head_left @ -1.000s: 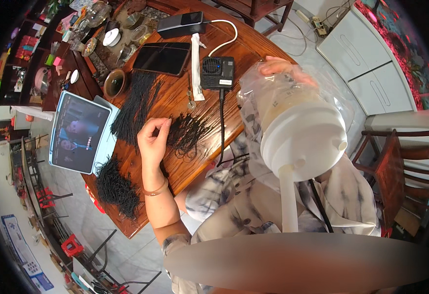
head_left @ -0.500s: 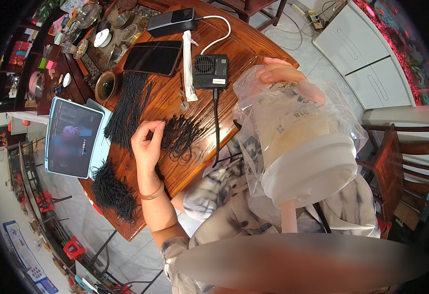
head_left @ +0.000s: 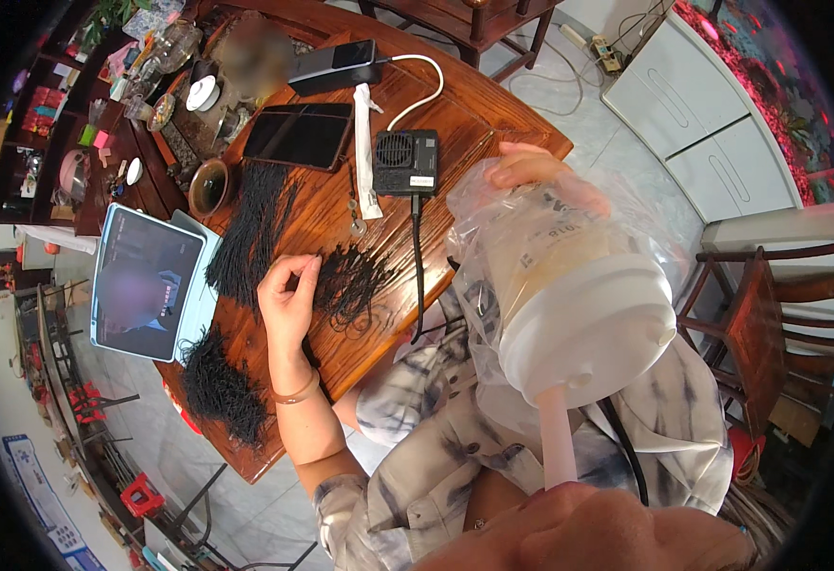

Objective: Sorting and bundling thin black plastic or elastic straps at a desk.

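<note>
**Bagged drink cup in the right hand, left fingers pinched beside black cords**

The right hand (head_left: 531,171) is wrapped around the far end of a translucent plastic cup (head_left: 540,243), holding it through a clear plastic bag (head_left: 474,209). The cup is tilted, its white lid (head_left: 588,328) nearer the person than the grip, and a pale straw (head_left: 557,433) runs from the lid to the person's mouth.

The left hand (head_left: 288,297) is at the wooden table (head_left: 479,114), thumb and fingertips closed in a narrow pinch; whether a strand is caught between them, I cannot tell. Just right of that pinch lies a loose, curled bunch of black cords (head_left: 355,281). Just beyond it, slightly left, a long, straighter bundle of black cords (head_left: 257,224) is spread out. Behind the pinch, nearer the table's left corner, sits a frizzy heap of black cords (head_left: 222,390).

Farther ahead and right of the pinch are a white paper-wrapped strip (head_left: 364,157) and a black device with a round grille (head_left: 401,162), a black cable trailing from it. Left of the pinch stands a tablet in a light blue case (head_left: 150,281). Beyond the long bundle are a brown bowl (head_left: 210,187) and a dark flat-screen device (head_left: 300,133); farthest on this line is a black box (head_left: 336,68) with a white cable.
</note>
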`<state>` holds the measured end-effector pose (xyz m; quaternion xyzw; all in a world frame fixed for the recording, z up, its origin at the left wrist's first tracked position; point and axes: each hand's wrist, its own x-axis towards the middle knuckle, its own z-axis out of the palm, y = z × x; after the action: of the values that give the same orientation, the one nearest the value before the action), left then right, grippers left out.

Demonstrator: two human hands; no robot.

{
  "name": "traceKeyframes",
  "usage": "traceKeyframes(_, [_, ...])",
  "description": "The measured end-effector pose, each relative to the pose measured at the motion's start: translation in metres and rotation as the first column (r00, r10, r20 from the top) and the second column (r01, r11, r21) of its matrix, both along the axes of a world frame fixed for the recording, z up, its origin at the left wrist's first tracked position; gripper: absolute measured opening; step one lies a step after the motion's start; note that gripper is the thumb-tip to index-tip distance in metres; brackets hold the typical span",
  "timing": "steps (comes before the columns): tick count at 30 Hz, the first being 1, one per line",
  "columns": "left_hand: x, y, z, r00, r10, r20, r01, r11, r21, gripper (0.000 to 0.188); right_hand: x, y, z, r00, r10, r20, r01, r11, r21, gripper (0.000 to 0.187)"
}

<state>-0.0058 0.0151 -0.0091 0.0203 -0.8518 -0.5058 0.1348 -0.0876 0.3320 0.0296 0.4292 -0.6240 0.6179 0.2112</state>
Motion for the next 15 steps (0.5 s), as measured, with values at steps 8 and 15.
traceKeyframes(8, [0.010, -0.010, -0.002, 0.999, 0.041, -0.001, -0.041, 0.999, -0.034, 0.004, -0.014, -0.011, -0.027, 0.993, -0.074, 0.093, 0.068, 0.996, 0.065, 0.028])
traceKeyframes(15, [-0.013, -0.002, 0.001, 0.999, -0.037, -0.019, 0.035, 0.995, -0.096, 0.008, 0.005, -0.123, -0.055, 0.879, -0.396, 0.266, 0.310, 0.898, 0.311, 0.030])
